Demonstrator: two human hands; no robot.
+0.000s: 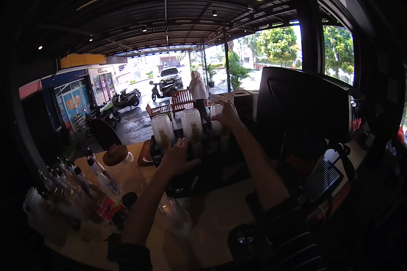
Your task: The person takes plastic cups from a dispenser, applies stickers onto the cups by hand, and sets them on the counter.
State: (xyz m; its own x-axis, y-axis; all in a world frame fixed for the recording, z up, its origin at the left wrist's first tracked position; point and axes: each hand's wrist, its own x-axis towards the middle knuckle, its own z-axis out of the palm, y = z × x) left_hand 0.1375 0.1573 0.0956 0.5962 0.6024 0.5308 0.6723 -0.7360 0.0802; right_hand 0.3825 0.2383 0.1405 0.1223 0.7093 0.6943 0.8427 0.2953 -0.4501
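Three stacks of clear plastic cups stand in a black holder. My right hand (227,114) has its fingers wrapped round the top of the right cup stack (216,109). My left hand (180,157) is spread, with the fingers apart, low between the left cup stack (162,128) and the middle cup stack (191,123); nothing shows in it. Dark print marks the cups. The black holder (212,151) is in shadow, and its lower parts are hard to make out.
Bottles (105,179) and a lidded glass jar (127,174) stand on the counter at left. Clear cups (174,214) lie near my left forearm. A large black machine (303,104) rises at right. A person (197,90) stands beyond the counter near a wooden bench (182,100).
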